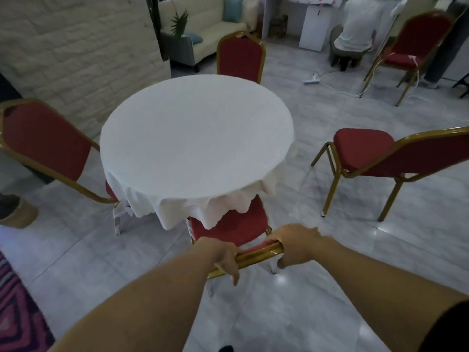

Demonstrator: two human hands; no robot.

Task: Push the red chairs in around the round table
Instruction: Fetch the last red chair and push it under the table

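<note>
A round table (195,138) under a white cloth stands in the middle of the room. Right in front of me is a red chair with a gold frame (236,228), its seat partly beneath the hanging cloth. My left hand (224,255) and my right hand (295,246) both grip the gold top rail of its back. A second red chair (43,141) sits at the table's left with its seat tucked under. A third chair (241,57) stands close at the far side. A fourth chair (380,156) stands apart on the right, clear of the table.
A fifth red chair (411,47) stands far back right, near a seated person in white (355,29). A power strip with a white cable (313,80) lies on the tiled floor. A sofa (210,24), a brick wall (76,47), a basket (19,214) and a patterned rug (15,316) border the space.
</note>
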